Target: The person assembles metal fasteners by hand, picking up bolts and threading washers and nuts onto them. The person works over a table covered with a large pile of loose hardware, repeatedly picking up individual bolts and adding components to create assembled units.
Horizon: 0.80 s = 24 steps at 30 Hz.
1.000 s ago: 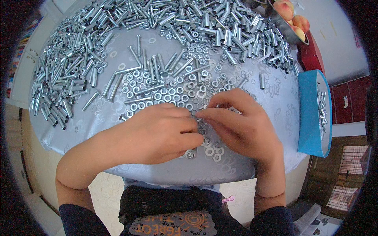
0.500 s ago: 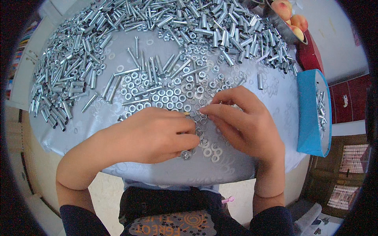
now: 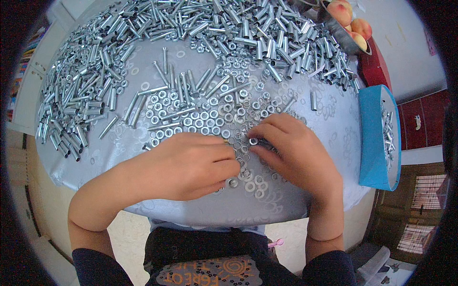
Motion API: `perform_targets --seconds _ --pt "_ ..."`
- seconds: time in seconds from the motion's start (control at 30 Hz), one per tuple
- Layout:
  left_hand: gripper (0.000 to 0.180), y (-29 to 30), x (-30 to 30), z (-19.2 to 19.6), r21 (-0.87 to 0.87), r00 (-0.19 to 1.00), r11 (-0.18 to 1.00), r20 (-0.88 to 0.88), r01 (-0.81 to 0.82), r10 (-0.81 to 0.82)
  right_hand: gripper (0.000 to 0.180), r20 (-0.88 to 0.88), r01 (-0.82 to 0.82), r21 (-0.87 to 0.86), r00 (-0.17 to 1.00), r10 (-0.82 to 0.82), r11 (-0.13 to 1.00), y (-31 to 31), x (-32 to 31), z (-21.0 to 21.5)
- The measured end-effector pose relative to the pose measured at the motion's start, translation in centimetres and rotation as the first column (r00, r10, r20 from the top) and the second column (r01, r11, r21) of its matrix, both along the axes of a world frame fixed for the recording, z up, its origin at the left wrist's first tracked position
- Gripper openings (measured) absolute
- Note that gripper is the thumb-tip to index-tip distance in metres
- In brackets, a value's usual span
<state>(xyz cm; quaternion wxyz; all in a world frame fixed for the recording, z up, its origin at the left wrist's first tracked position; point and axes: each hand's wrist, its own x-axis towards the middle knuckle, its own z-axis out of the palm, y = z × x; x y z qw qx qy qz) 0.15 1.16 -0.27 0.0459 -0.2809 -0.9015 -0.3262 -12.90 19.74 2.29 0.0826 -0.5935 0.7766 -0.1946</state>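
My left hand (image 3: 195, 164) is closed, knuckles up, just above the near part of the table. A round silvery end of a bolt (image 3: 232, 183) shows below its curled fingers; the rest is hidden by the hand. To the right, my right hand (image 3: 298, 150) pinches a small hex nut (image 3: 253, 141) between thumb and fingertips. Between and beyond the hands lie several loose nuts (image 3: 208, 123) and thin spring washers (image 3: 241, 149). A few flat washers (image 3: 258, 186) rest near the fingers of my left hand.
Long bolts (image 3: 183, 88) lie beyond the nuts. A big heap of bolts and metal sleeves (image 3: 248, 28) covers the table's far side and left. At the right stands a blue bin (image 3: 374, 138) holding metal parts. A metal bowl of peaches (image 3: 355, 45) sits at the far right.
A nut now shows in my right hand's fingertips, and that hand has shifted slightly. The bolt end under my left hand has moved a little right and up.
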Motion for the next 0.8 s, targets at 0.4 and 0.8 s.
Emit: perform_targets --seconds 0.4,0.8 --pt "0.018 0.3 0.1 -0.1 -0.004 0.999 0.999 -0.014 -0.047 0.047 0.027 0.280 -0.175 -0.332 0.920 0.274 0.927 0.4 0.9 1.9" --pt "0.019 0.2 0.2 -0.3 0.014 0.998 0.998 0.030 -0.053 0.053 0.028 0.221 -0.272 -0.297 0.913 0.343 0.915 -0.1 1.7 1.3"
